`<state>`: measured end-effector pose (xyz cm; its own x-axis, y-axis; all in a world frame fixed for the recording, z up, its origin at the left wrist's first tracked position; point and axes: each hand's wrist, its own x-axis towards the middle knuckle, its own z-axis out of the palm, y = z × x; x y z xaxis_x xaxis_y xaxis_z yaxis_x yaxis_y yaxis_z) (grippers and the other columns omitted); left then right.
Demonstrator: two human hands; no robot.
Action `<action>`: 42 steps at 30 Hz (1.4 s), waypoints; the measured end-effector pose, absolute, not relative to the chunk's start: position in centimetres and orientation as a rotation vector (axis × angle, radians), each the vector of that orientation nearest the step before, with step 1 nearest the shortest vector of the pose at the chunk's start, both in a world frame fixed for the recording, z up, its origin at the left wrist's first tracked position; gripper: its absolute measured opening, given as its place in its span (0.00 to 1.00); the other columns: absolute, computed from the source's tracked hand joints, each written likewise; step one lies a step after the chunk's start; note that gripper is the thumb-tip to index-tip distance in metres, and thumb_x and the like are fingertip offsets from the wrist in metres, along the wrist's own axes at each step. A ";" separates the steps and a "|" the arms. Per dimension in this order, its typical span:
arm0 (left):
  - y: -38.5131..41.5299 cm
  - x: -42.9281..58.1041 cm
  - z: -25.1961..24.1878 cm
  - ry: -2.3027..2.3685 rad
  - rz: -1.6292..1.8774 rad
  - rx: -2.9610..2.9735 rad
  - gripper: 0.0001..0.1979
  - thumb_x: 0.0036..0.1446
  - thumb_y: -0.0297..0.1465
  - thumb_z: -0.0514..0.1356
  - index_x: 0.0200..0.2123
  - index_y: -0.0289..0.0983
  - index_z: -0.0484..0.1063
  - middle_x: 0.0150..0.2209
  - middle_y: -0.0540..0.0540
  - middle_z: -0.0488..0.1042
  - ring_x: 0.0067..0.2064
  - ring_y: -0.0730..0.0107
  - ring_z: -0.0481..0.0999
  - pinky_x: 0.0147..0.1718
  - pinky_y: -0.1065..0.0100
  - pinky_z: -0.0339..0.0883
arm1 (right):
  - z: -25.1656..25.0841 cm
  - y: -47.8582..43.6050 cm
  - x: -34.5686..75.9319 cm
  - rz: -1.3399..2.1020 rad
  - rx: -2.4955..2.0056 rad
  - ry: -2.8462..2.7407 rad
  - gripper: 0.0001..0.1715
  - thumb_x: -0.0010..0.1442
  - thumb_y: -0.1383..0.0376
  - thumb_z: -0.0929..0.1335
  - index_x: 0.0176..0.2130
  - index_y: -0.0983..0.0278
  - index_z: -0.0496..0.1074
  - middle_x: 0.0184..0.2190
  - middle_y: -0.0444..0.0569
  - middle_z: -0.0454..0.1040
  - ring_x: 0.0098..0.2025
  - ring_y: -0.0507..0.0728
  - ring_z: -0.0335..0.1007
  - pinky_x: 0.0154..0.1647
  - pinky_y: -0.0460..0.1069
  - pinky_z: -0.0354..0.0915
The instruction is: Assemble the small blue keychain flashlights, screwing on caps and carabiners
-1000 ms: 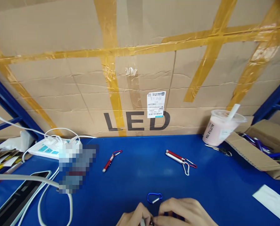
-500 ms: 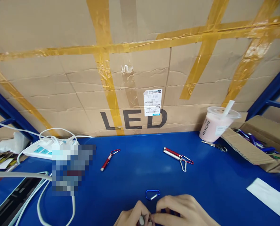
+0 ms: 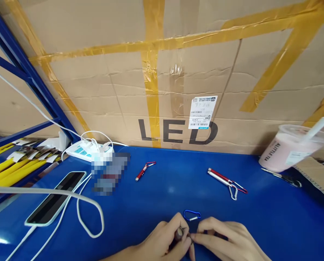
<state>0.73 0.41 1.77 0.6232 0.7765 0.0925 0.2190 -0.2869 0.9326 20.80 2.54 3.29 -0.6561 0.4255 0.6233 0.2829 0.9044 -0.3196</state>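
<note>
Low in the view, my left hand (image 3: 164, 235) is closed around a small dark cylinder with a rounded, shiny end (image 3: 179, 233); most of it is hidden by the fingers. My right hand (image 3: 228, 237) is closed too, its thumb and fingertips pinching at a tiny piece beside the left fingertips, too small to make out. Just beyond both hands lies a blue carabiner (image 3: 194, 218). A red keychain flashlight (image 3: 141, 173) with a red carabiner rests farther left. To the right, a red flashlight (image 3: 221, 174) and a silver flashlight (image 3: 217, 178) lie side by side with their carabiners.
On the left are a phone (image 3: 55, 198), white cables (image 3: 96, 206) and a power strip (image 3: 78, 151). At the back right stands a pink drink cup (image 3: 284, 150) with keys (image 3: 287, 178) before it. A large cardboard box (image 3: 123, 90) backs the blue table (image 3: 167, 192).
My view has swung left, so the scene sits farther right and more of the phone shows. Both hands stay together around the small cylinder, with the blue carabiner still just beyond them.
</note>
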 end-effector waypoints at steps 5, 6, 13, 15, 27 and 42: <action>-0.2 1.2 2.5 0.778 0.637 1.676 0.16 0.65 0.44 0.44 0.32 0.37 0.52 0.23 0.49 0.65 0.25 0.73 0.63 0.27 0.72 0.55 | 3.0 2.6 20.8 0.265 -0.468 -2.309 0.18 0.69 0.65 0.57 0.36 0.65 0.73 0.29 0.45 0.70 0.24 0.45 0.64 0.22 0.41 0.57; -0.2 1.2 2.6 0.769 0.665 1.633 0.17 0.65 0.45 0.45 0.32 0.37 0.51 0.23 0.49 0.64 0.26 0.73 0.64 0.29 0.71 0.56 | 3.0 2.6 20.8 0.256 -0.471 -2.309 0.18 0.69 0.66 0.57 0.37 0.65 0.73 0.29 0.45 0.70 0.25 0.45 0.64 0.23 0.41 0.57; 0.0 1.3 2.6 0.723 0.688 1.423 0.16 0.65 0.43 0.47 0.33 0.37 0.52 0.23 0.53 0.60 0.26 0.75 0.61 0.28 0.72 0.51 | 2.3 2.5 21.3 0.227 -0.506 -2.344 0.19 0.70 0.66 0.56 0.40 0.64 0.73 0.32 0.45 0.71 0.28 0.46 0.67 0.26 0.41 0.59; 0.0 1.2 2.5 0.729 0.672 1.414 0.15 0.65 0.42 0.47 0.33 0.37 0.52 0.23 0.52 0.62 0.25 0.76 0.58 0.27 0.72 0.50 | 2.3 2.5 21.3 0.193 -0.504 -2.348 0.19 0.70 0.66 0.56 0.40 0.64 0.73 0.31 0.45 0.72 0.28 0.45 0.67 0.26 0.41 0.60; -0.4 1.3 2.6 0.844 0.682 1.387 0.19 0.64 0.47 0.46 0.31 0.37 0.51 0.23 0.56 0.56 0.23 0.78 0.52 0.25 0.72 0.49 | 2.7 2.1 20.5 0.073 -0.520 -2.272 0.16 0.68 0.67 0.59 0.36 0.65 0.74 0.31 0.44 0.72 0.27 0.45 0.68 0.25 0.41 0.59; -0.4 0.9 3.1 1.003 0.725 1.456 0.14 0.65 0.41 0.47 0.33 0.37 0.56 0.31 0.51 0.59 0.32 0.73 0.56 0.34 0.69 0.52 | 1.5 2.5 20.8 0.241 -0.764 -2.194 0.10 0.67 0.65 0.62 0.37 0.64 0.72 0.33 0.43 0.71 0.23 0.42 0.63 0.24 0.39 0.59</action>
<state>0.92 -0.37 3.11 0.4403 0.8912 -0.1095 0.1755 0.0342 0.9839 20.75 2.47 1.48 -0.5112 0.5943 0.6208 0.4453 0.8010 -0.4002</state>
